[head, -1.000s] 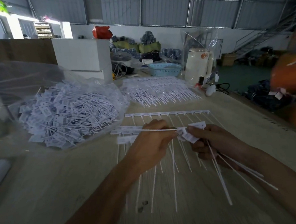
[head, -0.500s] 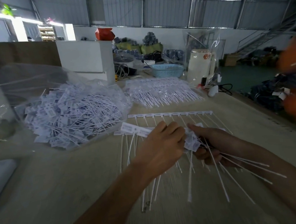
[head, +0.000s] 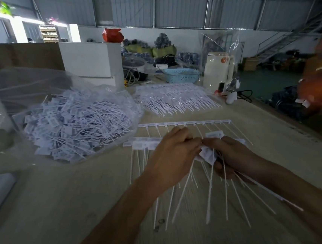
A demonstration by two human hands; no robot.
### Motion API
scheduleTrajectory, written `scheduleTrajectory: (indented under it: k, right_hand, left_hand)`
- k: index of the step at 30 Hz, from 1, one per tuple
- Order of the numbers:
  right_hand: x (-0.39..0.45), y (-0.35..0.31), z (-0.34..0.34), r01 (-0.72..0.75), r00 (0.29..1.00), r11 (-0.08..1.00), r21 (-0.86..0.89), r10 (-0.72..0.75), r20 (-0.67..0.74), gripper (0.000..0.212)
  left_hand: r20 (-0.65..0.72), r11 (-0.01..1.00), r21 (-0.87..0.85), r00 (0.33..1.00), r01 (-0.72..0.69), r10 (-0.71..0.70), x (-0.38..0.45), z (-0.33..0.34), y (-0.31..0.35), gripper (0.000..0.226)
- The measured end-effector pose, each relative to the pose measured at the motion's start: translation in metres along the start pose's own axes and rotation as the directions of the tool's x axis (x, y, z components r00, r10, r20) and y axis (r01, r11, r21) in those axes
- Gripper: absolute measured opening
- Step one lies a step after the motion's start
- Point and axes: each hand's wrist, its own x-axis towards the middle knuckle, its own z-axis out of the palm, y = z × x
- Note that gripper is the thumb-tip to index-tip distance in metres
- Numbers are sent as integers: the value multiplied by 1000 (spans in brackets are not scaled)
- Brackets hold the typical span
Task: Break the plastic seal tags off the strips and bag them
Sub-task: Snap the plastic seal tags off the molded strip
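Both hands met over the wooden table [head: 69, 199], fingertips almost touching. The right hand [head: 230, 158] was curled round a bunch of loose seal tags [head: 208, 155], their white label ends bunched against its fingers and their thin tails fanning down and outward below the palm. The left hand [head: 171, 160] had its fingers bent and pinched at the top of the same bunch (what exactly lay between its fingertips could not be made out). Under that hand lay a partly stripped strip [head: 138, 143], a few tags hanging from its left end. Just beyond the knuckles lay a full strip [head: 184, 123] with its tags all attached. To the left, well apart from the hands, an open clear plastic bag [head: 41, 88] held a heap of separated tags [head: 74, 126]. Farther back lay a stack of unbroken strips [head: 175, 98].
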Motion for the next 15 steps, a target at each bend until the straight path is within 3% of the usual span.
scheduleTrajectory:
  k: [2, 4, 11, 13, 15]
  right_hand:
    - [-2, -1, -2, 34, 999, 997, -69, -33, 9, 58]
    - [-5, -3, -4, 49, 998, 992, -115, -43, 51, 57]
    - [-11, -13, -1, 105, 993, 965, -241, -89, 78, 45]
    - [-7, -17, -12, 88, 994, 974, -208, -100, -50, 42]
    - [-4, -22, -30, 70, 983, 989, -129, -90, -157, 40]
  left_hand:
    - [93, 938, -322, 990, 132, -107, -1, -2, -5, 20]
    - [141, 848, -479, 973, 227, -181, -1, -5, -11, 27]
    - [233, 524, -772, 927, 360, -293, -4, -12, -19, 27]
    - [253, 431, -819, 912, 379, -322, -8, -18, -24, 28]
    - [254, 411, -822, 900, 394, -355, -10, -22, -30, 26]
